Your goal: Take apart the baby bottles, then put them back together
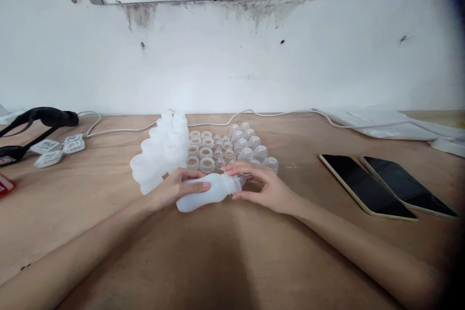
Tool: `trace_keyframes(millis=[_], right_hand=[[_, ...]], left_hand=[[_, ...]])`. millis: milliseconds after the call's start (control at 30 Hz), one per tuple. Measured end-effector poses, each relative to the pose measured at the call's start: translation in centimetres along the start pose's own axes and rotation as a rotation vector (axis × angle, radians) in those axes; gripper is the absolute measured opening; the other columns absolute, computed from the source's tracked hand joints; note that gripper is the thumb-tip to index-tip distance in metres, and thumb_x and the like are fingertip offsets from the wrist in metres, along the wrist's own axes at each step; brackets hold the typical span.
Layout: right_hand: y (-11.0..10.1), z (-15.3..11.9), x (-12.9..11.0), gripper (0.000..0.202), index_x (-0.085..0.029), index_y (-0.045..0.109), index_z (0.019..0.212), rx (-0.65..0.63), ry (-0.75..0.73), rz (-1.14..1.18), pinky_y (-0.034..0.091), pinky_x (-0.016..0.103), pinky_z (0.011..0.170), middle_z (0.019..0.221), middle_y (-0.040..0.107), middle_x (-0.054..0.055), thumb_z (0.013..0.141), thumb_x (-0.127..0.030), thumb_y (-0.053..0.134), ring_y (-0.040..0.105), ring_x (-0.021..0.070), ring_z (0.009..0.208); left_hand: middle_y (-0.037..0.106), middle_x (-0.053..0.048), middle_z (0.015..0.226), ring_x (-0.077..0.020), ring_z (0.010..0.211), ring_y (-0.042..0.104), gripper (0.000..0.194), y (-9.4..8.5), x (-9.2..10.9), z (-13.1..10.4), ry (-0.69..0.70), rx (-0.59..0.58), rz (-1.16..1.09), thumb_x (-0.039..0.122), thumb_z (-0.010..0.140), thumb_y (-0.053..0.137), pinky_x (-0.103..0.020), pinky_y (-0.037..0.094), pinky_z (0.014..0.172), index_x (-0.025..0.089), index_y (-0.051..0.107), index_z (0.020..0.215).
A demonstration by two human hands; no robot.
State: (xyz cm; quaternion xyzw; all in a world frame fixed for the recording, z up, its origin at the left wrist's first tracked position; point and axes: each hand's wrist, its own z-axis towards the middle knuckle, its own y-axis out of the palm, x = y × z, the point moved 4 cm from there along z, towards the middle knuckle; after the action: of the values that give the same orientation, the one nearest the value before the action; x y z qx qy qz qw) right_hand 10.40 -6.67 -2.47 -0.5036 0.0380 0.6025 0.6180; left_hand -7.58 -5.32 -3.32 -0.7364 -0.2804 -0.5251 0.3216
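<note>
Left fingers [196, 187]: closed around the bottle [201, 195], apparently steadying it
Right fingers [241, 168]: curled around its collar [235, 185], likely keeping it aligned
Bottle: leaned sideways between them, over the surface [203, 261]
Rings [207, 165], clear caps [271, 164]: stood in rows, presumably for easy reach

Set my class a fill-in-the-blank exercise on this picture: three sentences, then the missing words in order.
1. The left hand holds a frosted white plastic ____, whose neck points toward the right hand.
2. ____ flat, black-screened phones lie on the brown wooden table.
3. A thin white cable runs across the table, near the foot of the white ____.

Missing words: bottle; two; wall.
</note>
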Motion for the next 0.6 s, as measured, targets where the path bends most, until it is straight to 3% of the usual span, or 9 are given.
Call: trace_keyframes(millis=[167,367,467,533,600], right_hand=[[0.0,0.0,0.3,0.038,-0.024,0.049,0.104,-0.004,0.142,-0.050,0.047,0.027,0.071,0.106,0.053,0.003,0.068,-0.030,0.061,0.051,0.0153,0.094],[0.1,0.0,0.9,0.033,-0.020,0.051,0.095,0.019,0.259,-0.035,0.046,0.024,0.059,0.091,0.056,0.004,0.068,-0.035,0.060,0.055,0.0132,0.074],[0.5,-0.2,1.2,0.022,-0.017,0.051,0.087,-0.035,0.346,0.018,0.038,0.020,0.043,0.060,0.053,-0.001,0.078,-0.037,0.047,0.046,0.0063,0.042],[0.7,-0.2,1.1,0.026,-0.016,0.052,0.086,-0.082,0.363,-0.016,0.035,0.020,0.041,0.046,0.045,-0.004,0.084,-0.036,0.036,0.039,0.0056,0.036],[0.5,-0.3,0.8,0.030,-0.016,0.049,0.103,-0.074,0.323,-0.058,0.038,0.020,0.045,0.063,0.054,0.001,0.084,-0.036,0.036,0.047,0.0077,0.048]], left_hand=[[0.059,-0.004,0.084,-0.0144,0.072,0.053,0.038,0.1,0.5,-0.2,0.057,0.059,0.127,0.042,0.069,0.056,-0.020,0.038,0.058,0.014,0.058,0.093],[0.058,-0.002,0.099,-0.0189,0.089,0.052,0.041,0.4,1.2,-0.7,0.263,0.196,0.383,0.041,0.066,0.060,-0.027,0.039,0.077,0.020,0.056,0.100],[0.057,-0.002,0.103,-0.0196,0.093,0.051,0.043,0.6,0.9,-0.7,0.295,0.229,0.442,0.041,0.065,0.061,-0.028,0.038,0.080,0.020,0.055,0.102],[0.057,-0.002,0.104,-0.0199,0.094,0.051,0.044,0.7,0.7,-0.7,0.302,0.230,0.451,0.041,0.065,0.061,-0.029,0.038,0.081,0.020,0.055,0.103],[0.057,-0.002,0.104,-0.0204,0.095,0.051,0.044,0.6,0.5,-0.6,0.306,0.250,0.440,0.042,0.065,0.061,-0.029,0.039,0.082,0.020,0.055,0.103]])
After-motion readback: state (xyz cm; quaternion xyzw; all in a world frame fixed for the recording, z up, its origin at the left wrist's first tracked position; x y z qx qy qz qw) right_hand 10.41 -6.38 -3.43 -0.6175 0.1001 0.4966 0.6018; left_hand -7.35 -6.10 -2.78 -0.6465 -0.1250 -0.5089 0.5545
